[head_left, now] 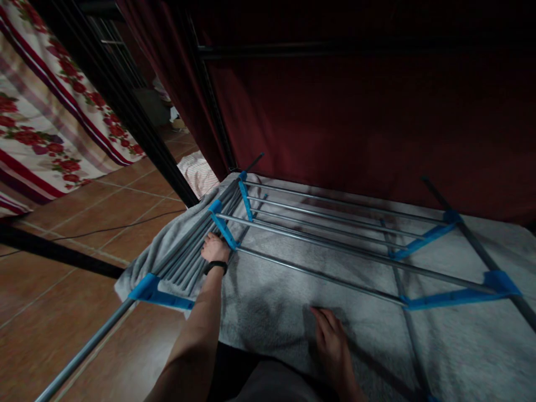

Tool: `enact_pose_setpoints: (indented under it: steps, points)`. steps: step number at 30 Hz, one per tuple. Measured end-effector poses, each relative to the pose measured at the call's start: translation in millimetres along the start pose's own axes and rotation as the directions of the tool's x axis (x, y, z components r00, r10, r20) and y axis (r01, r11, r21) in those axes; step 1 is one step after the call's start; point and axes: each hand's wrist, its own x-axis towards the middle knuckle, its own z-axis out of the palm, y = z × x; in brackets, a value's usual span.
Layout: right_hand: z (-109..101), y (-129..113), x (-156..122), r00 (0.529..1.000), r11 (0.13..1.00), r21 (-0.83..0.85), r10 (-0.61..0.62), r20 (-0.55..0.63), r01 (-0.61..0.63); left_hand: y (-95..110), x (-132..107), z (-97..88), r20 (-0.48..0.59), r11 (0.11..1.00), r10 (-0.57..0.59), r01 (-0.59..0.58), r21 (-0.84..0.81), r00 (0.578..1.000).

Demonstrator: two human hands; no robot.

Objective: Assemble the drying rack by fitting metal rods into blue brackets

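A rack of grey metal tubes with blue plastic brackets lies across a grey blanket [268, 312]. Its long tubes [314, 240] run from a blue bracket [224, 226] at the left to another blue bracket [464, 290] at the right. My left hand [214, 248], with a dark band at the wrist, has its fingers bent over the bundle of thin metal tubes [188, 251] at the left end, close by the bracket; its fingertips are partly hidden. My right hand [330, 335] hovers low over the blanket in front of the rack, fingers stretched out, holding nothing.
A dark red curtain [355, 123] hangs behind the blanket. Black metal posts [125, 117] stand at the left, before a tiled floor [54, 312] with a thin cable [113, 228]. A floral curtain [54, 106] hangs at the far left. One long tube [87, 346] sticks out over the floor.
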Motion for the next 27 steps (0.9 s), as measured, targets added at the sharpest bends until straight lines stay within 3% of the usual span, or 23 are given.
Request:
enact_pose_setpoints:
  steps: [6,12,17,21,24,27]
  points:
    - [-2,-1,2,1.000,1.000,0.012,-0.005,-0.017,0.005,-1,0,-13.9,0.060,0.985,-0.100,0.107,-0.132,0.993]
    - [-4,-3,3,1.000,1.000,0.011,-0.022,-0.021,0.022,3,9,-27.7,-0.040,0.946,-0.106,0.089,-0.313,0.994]
    - [-5,-4,3,1.000,1.000,0.028,-0.001,-0.030,0.002,7,15,-34.0,-0.182,0.887,-0.056,-0.035,-0.460,0.982]
    - [-8,-9,7,0.999,0.988,0.146,0.049,-0.023,-0.045,7,7,-43.4,-0.371,0.775,-0.004,-0.231,-0.588,0.929]
    - [-16,-25,19,0.997,0.966,0.255,0.063,-0.046,-0.050,8,-4,-51.2,-0.464,0.685,0.039,-0.362,-0.632,0.885]
    - [-29,-53,46,0.999,0.943,0.332,0.009,-0.043,0.006,6,-13,-53.6,-0.481,0.645,0.052,-0.397,-0.653,0.875]
